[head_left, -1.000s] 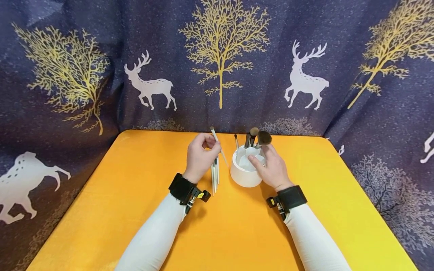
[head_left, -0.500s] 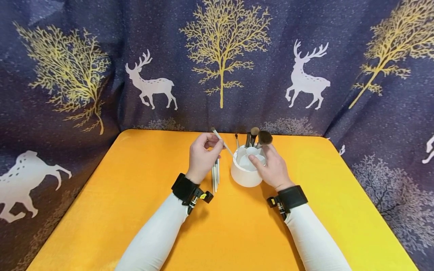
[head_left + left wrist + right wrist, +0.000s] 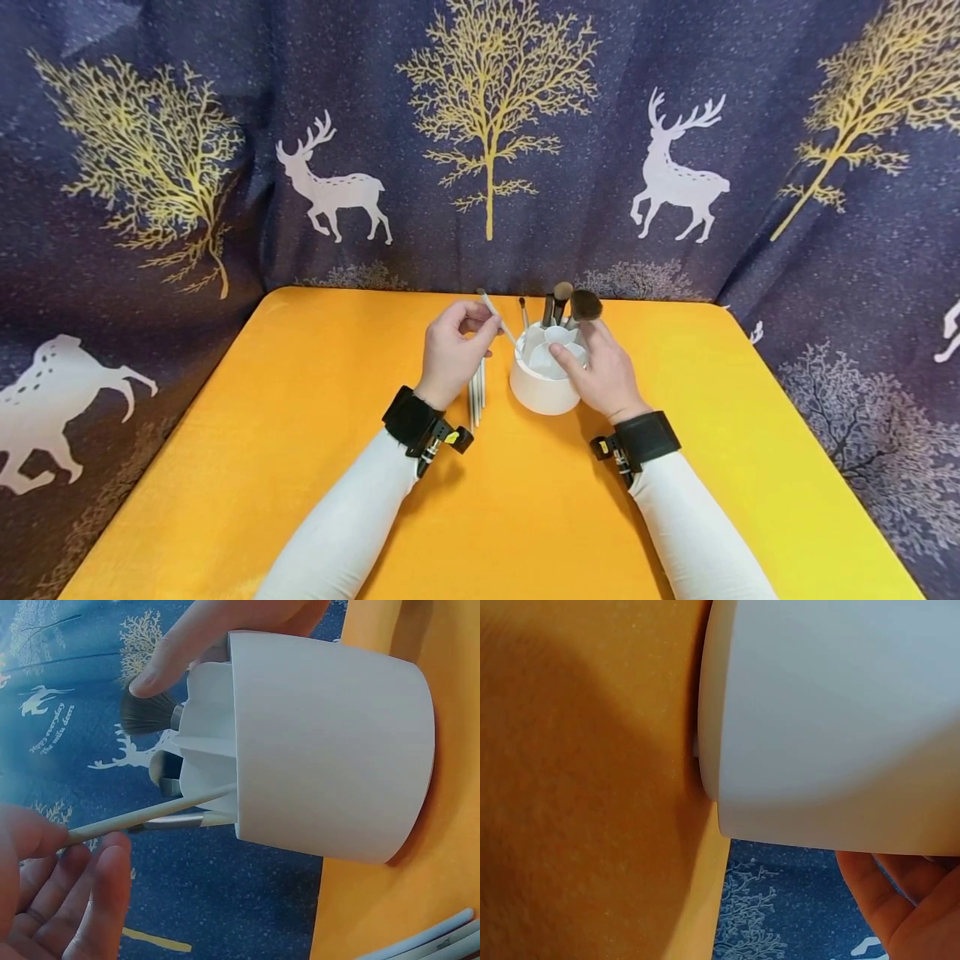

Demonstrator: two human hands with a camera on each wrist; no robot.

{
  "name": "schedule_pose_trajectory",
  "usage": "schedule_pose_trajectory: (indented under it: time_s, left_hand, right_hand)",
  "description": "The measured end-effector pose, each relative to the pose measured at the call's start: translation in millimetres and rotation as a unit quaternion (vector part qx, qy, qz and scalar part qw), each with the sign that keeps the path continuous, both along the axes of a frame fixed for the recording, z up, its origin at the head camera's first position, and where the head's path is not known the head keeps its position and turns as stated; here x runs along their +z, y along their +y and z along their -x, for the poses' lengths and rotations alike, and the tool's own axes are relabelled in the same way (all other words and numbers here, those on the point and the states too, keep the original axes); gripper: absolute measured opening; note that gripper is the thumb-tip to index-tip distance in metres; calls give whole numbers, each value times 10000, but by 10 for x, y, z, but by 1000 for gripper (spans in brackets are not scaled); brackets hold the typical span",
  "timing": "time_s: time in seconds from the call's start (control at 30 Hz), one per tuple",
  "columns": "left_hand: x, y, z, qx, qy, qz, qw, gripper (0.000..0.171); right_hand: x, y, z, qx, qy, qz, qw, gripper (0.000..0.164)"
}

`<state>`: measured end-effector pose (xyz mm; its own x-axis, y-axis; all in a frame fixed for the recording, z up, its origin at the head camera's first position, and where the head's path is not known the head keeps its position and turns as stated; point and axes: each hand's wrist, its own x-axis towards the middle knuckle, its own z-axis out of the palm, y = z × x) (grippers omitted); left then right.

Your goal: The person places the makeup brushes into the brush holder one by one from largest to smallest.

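In the head view my left hand (image 3: 453, 350) pinches a slim makeup brush (image 3: 150, 814) between thumb and fingertips. The brush slants, and its handle end reaches inside the rim of a round white brush holder (image 3: 546, 393). My right hand (image 3: 609, 375) grips the holder's right side, thumb over the rim and fingers behind the wall. Inside, the holder has several compartments. A fluffy dark brush (image 3: 587, 305), a tan-tipped brush (image 3: 562, 292) and a thin brush (image 3: 523, 310) stand in it.
Several slim brushes (image 3: 477, 396) lie on the orange table (image 3: 525, 517), left of the holder and beside my left wrist. Behind the table's far edge hangs a dark blue curtain (image 3: 420, 258) with deer and trees.
My left hand has moved slightly right, tilting the slim brush and bringing its lower end from beside the holder to inside the rim. The right hand and the holder stay in place.
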<state>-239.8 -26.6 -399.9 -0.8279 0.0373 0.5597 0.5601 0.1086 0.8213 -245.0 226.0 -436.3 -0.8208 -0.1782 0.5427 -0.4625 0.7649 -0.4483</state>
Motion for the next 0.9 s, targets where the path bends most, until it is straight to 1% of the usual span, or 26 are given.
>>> schedule_pose_trajectory:
  time_s: [0.13, 0.2, 0.33, 0.4, 0.47, 0.57, 0.8, 0.9]
  left_hand:
    - [-14, -4, 3, -61, -34, 223, 9997, 13]
    - [-22, -7, 8, -66, -9, 400, 9992, 16]
    - [-33, -16, 27, 167, 168, 995, 9948, 32]
    - [-39, -23, 41, 300, 172, 1266, 9914, 41]
    - [-49, -34, 53, 427, 76, 1456, 9884, 47]
    - [-62, -62, 73, 559, -146, 1535, 9865, 50]
    - [-125, -180, 151, 899, -539, 1623, 9811, 42]
    - [-141, -219, 182, 1065, -692, 1724, 9768, 40]
  right_hand:
    - [0, -1, -5, 0, -30, -16, 10000, 67]
    - [1, -1, -7, 1, -43, -19, 10000, 67]
    - [0, 1, -5, 4, -43, -17, 10000, 67]
    - [1, 2, -4, 6, -38, -14, 10000, 67]
    - [0, 2, -2, 8, -39, -10, 10000, 66]
    - [1, 4, 1, 1, -34, -13, 10000, 65]
    - [1, 8, 2, 4, 10, 2, 10000, 64]
    - [3, 5, 0, 1, 6, 8, 10000, 65]
